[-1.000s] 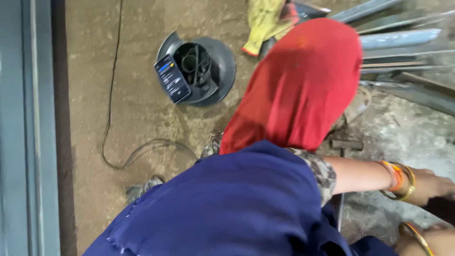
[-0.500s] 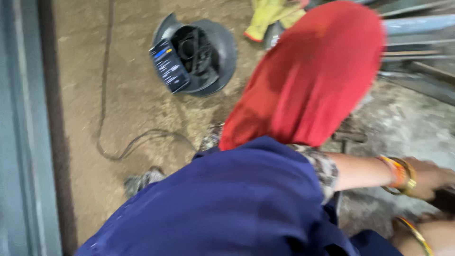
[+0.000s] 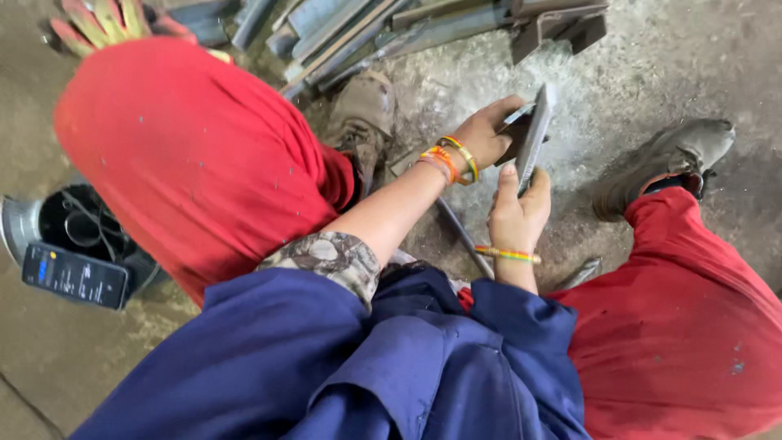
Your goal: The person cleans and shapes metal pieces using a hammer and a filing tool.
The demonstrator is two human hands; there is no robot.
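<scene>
Dusty concrete floor (image 3: 652, 65). Far side: pile of metal bars (image 3: 391, 28), glove (image 3: 98, 20) far left. Left: dark round tool (image 3: 73, 228), phone (image 3: 75, 275) resting on it. Metal shavings mid-floor.

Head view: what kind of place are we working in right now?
Probably a metal fabrication workshop: cut steel bars piled on a dusty concrete floor, and both hands holding a flat metal plate.

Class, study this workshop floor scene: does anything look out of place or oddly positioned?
Yes. A phone with its screen lit lies tilted on the rim of a black bucket at the left, overhanging the edge, a precarious perch.
</scene>
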